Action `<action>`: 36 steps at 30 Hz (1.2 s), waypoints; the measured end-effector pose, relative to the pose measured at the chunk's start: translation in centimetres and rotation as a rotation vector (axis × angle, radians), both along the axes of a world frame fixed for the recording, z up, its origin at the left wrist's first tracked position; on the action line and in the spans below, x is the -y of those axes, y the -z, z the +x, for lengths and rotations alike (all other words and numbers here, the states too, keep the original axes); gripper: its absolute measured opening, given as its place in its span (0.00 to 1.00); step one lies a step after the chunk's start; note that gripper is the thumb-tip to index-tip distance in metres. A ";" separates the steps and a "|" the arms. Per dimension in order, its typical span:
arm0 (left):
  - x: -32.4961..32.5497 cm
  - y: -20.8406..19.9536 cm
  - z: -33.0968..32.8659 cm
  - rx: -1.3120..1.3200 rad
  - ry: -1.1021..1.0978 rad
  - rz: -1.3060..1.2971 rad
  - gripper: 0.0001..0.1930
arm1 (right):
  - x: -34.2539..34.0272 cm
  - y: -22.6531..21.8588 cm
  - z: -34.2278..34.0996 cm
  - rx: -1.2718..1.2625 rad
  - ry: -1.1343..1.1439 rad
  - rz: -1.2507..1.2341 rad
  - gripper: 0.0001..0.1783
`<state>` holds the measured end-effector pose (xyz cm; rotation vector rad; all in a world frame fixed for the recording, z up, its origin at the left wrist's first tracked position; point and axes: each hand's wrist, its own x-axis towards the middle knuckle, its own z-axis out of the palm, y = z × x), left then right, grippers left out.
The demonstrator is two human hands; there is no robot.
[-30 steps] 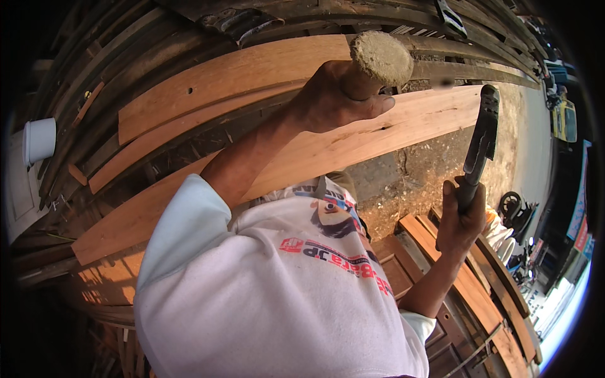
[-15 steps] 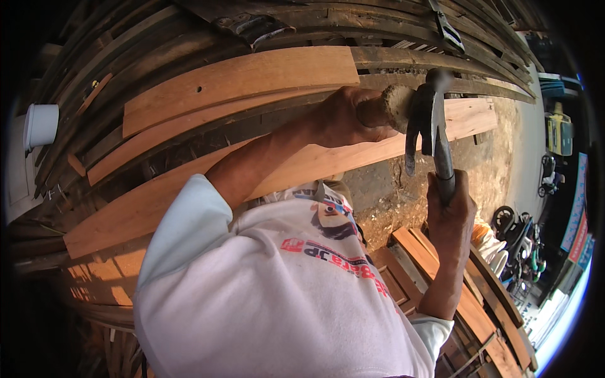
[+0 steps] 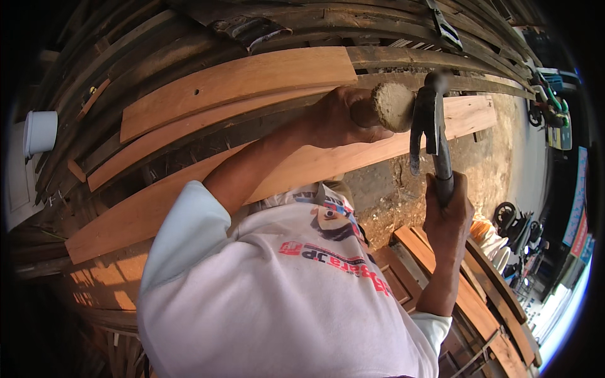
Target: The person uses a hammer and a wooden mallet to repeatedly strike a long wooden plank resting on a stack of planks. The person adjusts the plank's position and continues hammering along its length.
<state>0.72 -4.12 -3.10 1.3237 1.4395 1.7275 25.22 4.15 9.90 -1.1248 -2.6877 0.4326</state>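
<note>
My left hand (image 3: 345, 120) is wrapped round a thick, round wooden piece (image 3: 392, 106) whose pale, rough end faces right. The rest of that piece is hidden in my grip. A claw hammer (image 3: 431, 104) is held upright by its dark handle in my closed right hand (image 3: 449, 203). Its head is right beside the pale end; I cannot tell whether they touch. Below my left hand a long reddish plank (image 3: 283, 171) runs across from lower left to upper right.
Another plank (image 3: 252, 82) with a small dark hole lies farther off, on stacked timbers. Two handsaws rest beyond it, one with a dark handle (image 3: 449, 34). A white bucket (image 3: 40, 132) stands at left. More boards (image 3: 472, 309) lie at lower right, near parked motorbikes (image 3: 520, 228).
The hammer head has shifted slightly down and away from the wooden piece, baring more of its pale end. A green motorbike has come into view on the road at far right.
</note>
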 end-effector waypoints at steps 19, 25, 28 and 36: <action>-2.2 -1.2 -0.7 0.187 0.033 -0.160 0.19 | -1.7 4.3 7.1 -0.373 0.326 -0.134 0.12; -3.6 -0.7 -0.1 0.060 0.022 -0.179 0.16 | -1.5 2.6 6.4 -0.595 0.291 -0.297 0.18; -4.1 -1.1 1.3 0.175 0.053 -0.115 0.14 | -1.6 0.4 5.0 -0.850 0.160 -0.146 0.21; -4.3 -0.6 1.3 0.027 0.112 -0.183 0.20 | -0.7 -0.5 2.4 -0.104 -0.082 0.166 0.12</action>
